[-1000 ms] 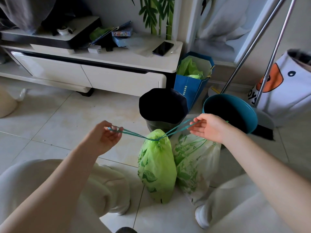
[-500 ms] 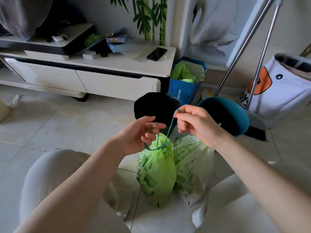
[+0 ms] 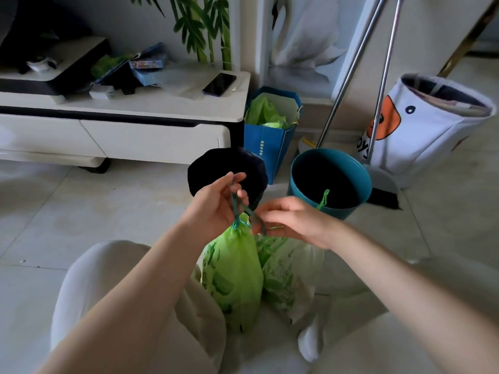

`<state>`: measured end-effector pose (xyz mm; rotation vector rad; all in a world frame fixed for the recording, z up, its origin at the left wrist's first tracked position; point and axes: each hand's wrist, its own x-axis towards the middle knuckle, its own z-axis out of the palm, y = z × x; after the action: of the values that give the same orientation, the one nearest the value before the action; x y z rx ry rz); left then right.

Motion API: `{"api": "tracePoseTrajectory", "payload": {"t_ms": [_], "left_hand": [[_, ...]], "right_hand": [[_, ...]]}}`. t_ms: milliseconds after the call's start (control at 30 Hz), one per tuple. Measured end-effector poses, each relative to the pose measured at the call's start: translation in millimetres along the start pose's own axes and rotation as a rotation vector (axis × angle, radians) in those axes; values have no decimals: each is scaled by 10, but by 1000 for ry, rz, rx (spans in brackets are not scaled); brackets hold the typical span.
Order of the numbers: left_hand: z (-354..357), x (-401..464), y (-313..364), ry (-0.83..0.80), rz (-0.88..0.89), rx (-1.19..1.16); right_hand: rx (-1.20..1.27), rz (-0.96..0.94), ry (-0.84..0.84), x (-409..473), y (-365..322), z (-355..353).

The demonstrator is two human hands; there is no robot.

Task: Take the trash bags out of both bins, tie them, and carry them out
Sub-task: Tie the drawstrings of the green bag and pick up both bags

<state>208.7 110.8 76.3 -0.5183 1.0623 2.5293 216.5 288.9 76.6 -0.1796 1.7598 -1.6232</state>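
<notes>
Two full trash bags stand on the floor between my knees: a bright green bag (image 3: pixel 233 276) with its neck cinched, and a paler green-printed bag (image 3: pixel 290 276) to its right. A teal drawstring (image 3: pixel 237 211) rises from the green bag's neck. My left hand (image 3: pixel 216 206) pinches one strand of it above the bag. My right hand (image 3: pixel 294 220) pinches the other strand beside the neck. Behind my hands stand the black bin (image 3: pixel 205 168) and the teal bin (image 3: pixel 330 179). A green drawstring end (image 3: pixel 324 199) shows in front of the teal bin.
A white TV cabinet (image 3: pixel 151 130) with a phone (image 3: pixel 218 84) on top lines the wall at left. A blue paper bag (image 3: pixel 272 147) holding green bags stands behind the bins. Broom and dustpan handles (image 3: pixel 378 90) lean at right, next to a white fabric hamper (image 3: pixel 426 125).
My hands first held the drawstring stretched wide apart, then came together over the green bag's neck. The left hand now holds its strand higher and the right hand has dropped lower beside the neck.
</notes>
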Motion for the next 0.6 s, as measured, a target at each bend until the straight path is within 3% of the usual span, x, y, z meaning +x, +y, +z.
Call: {"api": "tracePoseTrajectory", "payload": {"t_ms": [100, 167, 267, 333, 467, 600], "left_hand": [[66, 41, -56, 9, 37, 132], [101, 62, -73, -3, 61, 190], [115, 90, -85, 18, 116, 293], [86, 98, -80, 41, 165, 368], [13, 100, -79, 50, 184, 418], [-21, 99, -103, 48, 161, 394]], "right_hand": [[47, 52, 186, 26, 123, -243], [-53, 79, 364, 55, 208, -450], [-652, 156, 651, 144, 364, -813], [-857, 222, 768, 211, 490, -1013], [-772, 314, 764, 337, 682, -1201], [-745, 272, 768, 431, 678, -1180]]}}
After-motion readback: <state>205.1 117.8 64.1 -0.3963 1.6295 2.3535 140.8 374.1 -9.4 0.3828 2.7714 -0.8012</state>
